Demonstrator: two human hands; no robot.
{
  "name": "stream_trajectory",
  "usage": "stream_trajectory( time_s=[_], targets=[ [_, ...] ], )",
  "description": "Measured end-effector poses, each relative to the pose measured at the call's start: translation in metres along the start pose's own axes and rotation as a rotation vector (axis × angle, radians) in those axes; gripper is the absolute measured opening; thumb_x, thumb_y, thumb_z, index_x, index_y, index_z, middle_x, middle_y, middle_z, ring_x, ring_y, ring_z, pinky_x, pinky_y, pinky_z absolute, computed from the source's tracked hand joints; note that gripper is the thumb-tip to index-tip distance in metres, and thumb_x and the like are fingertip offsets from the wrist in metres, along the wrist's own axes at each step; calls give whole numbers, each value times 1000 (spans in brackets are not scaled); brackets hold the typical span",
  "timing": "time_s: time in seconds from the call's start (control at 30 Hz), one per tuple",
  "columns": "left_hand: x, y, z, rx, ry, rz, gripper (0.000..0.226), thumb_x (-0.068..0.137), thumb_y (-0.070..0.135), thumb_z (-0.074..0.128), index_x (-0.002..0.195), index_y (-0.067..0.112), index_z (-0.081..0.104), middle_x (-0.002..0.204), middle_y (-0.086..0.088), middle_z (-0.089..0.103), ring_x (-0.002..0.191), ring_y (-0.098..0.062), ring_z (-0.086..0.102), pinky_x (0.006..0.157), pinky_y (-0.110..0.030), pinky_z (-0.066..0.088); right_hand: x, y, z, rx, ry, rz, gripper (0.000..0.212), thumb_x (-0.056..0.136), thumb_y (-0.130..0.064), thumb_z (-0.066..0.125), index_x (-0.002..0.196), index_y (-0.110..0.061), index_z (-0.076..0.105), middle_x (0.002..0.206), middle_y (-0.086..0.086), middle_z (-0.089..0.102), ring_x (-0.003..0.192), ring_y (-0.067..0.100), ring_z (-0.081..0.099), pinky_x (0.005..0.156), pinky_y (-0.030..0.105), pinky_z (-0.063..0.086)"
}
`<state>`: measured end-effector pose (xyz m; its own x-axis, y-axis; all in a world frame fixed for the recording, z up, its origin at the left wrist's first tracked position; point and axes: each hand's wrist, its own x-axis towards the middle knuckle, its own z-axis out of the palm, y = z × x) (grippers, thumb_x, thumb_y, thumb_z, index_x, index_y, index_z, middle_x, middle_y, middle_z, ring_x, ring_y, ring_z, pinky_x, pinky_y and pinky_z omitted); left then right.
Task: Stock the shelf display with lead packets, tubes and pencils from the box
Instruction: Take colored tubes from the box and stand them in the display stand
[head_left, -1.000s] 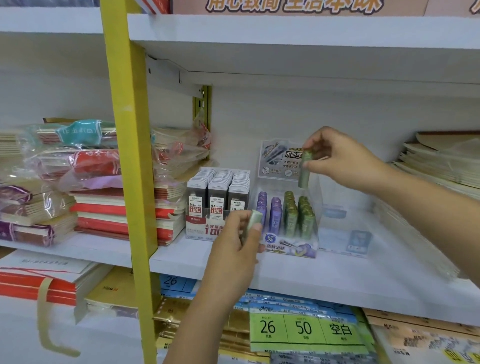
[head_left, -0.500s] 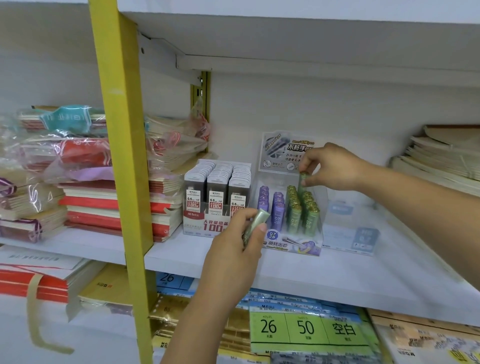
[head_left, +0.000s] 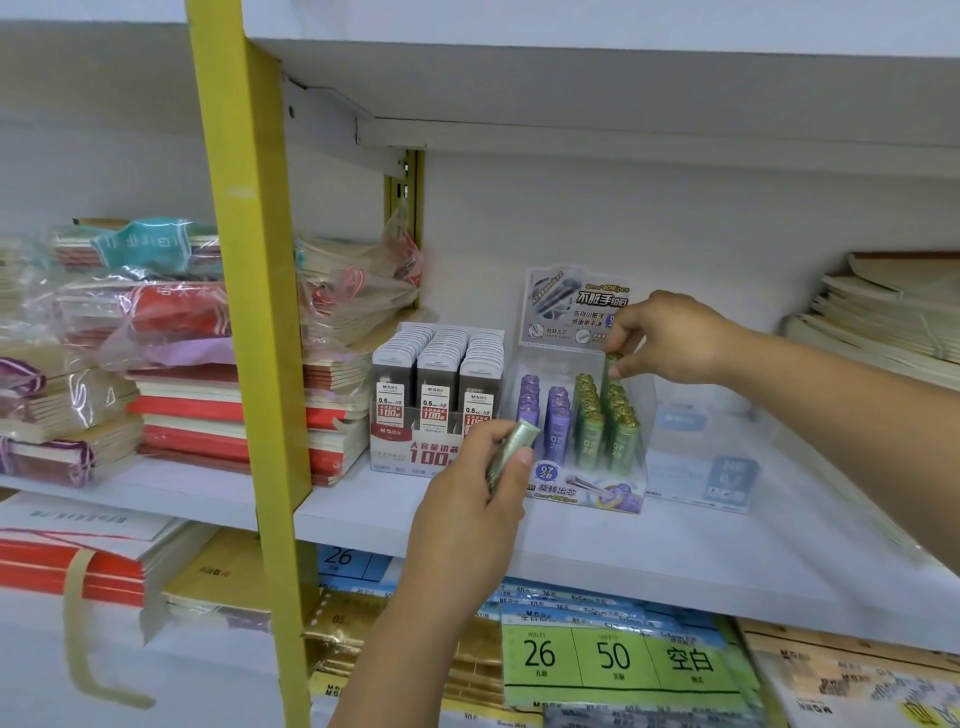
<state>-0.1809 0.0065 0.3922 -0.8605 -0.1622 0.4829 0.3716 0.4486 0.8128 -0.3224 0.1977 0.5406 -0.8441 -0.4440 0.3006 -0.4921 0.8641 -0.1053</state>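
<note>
Green tube (head_left: 609, 370) in the right grip (head_left: 670, 338) has come lower than a moment before and now stands at the back of the right green row, with the fingertips pinching its top. The left grip (head_left: 478, 493) stays in front of the display tray (head_left: 587, 493), clamped around a second green tube (head_left: 514, 449), which is tilted. The tray, on the shelf (head_left: 675, 545), holds purple tubes (head_left: 545, 421) at its left and green tubes (head_left: 605, 431) at its right. Just beside it, a carton (head_left: 415, 454) holds three rows of grey lead packets (head_left: 439, 364).
</note>
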Motion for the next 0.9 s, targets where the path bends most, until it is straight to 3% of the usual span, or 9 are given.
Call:
stream_trajectory(
  time_s=[0.23,0.33,0.47,0.57,0.67,0.7,0.77,0.83,0.9],
  targets=[
    [-1,1,-1,-15,-7,-10,12,99,55,40,108,53,47,96,23,68,72,1,65,69,-34,55,-1,1,4,-145,42,-17,17,76,-39,78,89,-39,69,102,-1,51,100,19,48,77,30,40],
    [0,3,-2,-38,-12,-26,12,99,52,44,109,51,50,96,23,67,72,1,65,66,-28,53,1,3,5,-186,2,-41,13,78,-40,76,91,-40,72,106,-1,54,108,20,45,82,30,39],
    [-1,9,-3,-100,-21,-48,14,97,48,53,110,53,57,99,31,65,78,4,64,62,-10,46,4,1,6,-262,-52,-59,15,83,-41,72,98,-40,73,109,-1,56,108,21,42,77,27,31],
    [-2,14,-7,-149,3,-49,17,96,44,56,104,58,60,103,21,62,85,1,63,72,-12,48,-3,-4,-1,-276,1,-110,17,90,-38,64,104,-35,73,107,-1,61,101,16,35,77,29,31],
    [-2,20,-11,-221,-28,-63,24,98,39,55,102,62,60,105,17,56,83,-1,62,68,-16,48,-32,-22,-6,29,125,-185,17,92,-31,62,105,-31,73,92,-17,65,95,0,45,81,17,37],
    [-3,22,-12,-237,-53,-60,27,99,36,55,104,62,60,104,14,55,80,-1,61,66,-16,47,-47,-33,-5,219,94,-199,15,91,-31,64,102,-35,72,86,-21,66,89,-9,51,77,10,38],
    [-5,27,-13,-282,-104,-54,32,100,29,56,107,60,61,103,7,56,72,-1,59,63,-15,47,-76,-55,2,506,-43,-238,16,86,-33,68,99,-42,70,89,-22,69,86,-9,61,76,9,45],
    [-7,31,-13,-304,-136,-54,36,99,24,59,108,59,62,105,4,60,70,2,59,63,-13,48,-96,-66,13,608,-111,-249,21,81,-33,71,102,-38,71,92,-10,70,85,6,65,79,23,54],
    [-10,33,-13,-355,-151,-62,38,96,17,63,112,51,62,106,6,67,77,1,64,66,-14,51,-105,-68,20,655,-34,-226,14,83,-22,73,95,-30,75,86,5,67,79,23,63,78,43,54]
  ],
)
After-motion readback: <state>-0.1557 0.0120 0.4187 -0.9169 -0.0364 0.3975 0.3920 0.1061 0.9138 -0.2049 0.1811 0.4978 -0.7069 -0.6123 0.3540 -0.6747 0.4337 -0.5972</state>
